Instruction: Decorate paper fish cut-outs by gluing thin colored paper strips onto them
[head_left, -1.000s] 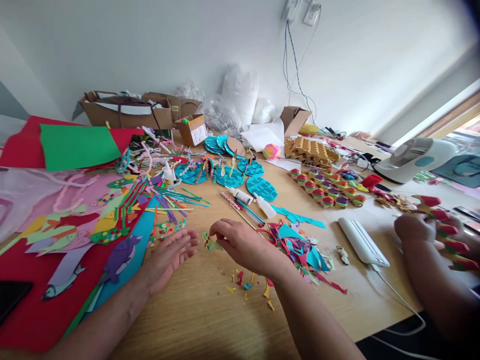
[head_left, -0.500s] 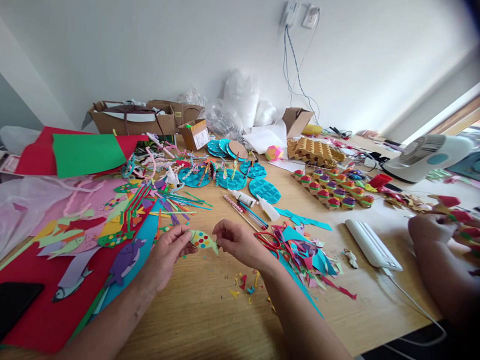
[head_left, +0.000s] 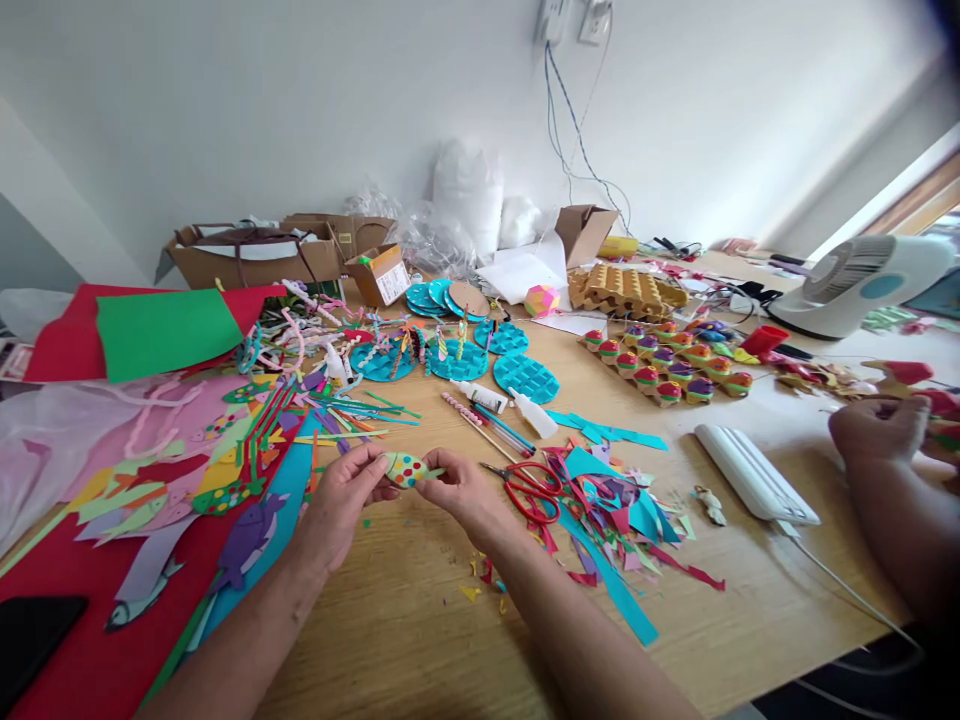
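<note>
Between my two hands is a small light-green paper fish (head_left: 406,470) with red, yellow and blue dots, held just above the wooden table. My left hand (head_left: 351,487) pinches its head end between thumb and fingers. At the tail, my right hand (head_left: 457,488) is closed with thumb and fingertips on the paper. Red-handled scissors (head_left: 531,486) lie on the table to the right of my right hand. A heap of coloured paper scraps (head_left: 611,505) spreads beside them. Left of my left hand lie more cut paper fish, among them a purple one (head_left: 247,540).
Blue round discs (head_left: 526,378), glue bottles (head_left: 534,412) and pens lie ahead. A painted egg carton (head_left: 667,365), a white power bank (head_left: 756,474) and a fan (head_left: 847,285) stand to the right. Another person's hand (head_left: 879,430) works at the right edge. A phone (head_left: 37,640) lies at lower left.
My right hand has moved left and closed on the fish's tail, which now points sideways instead of down. The view has shifted slightly, and the scissors show more fully.
</note>
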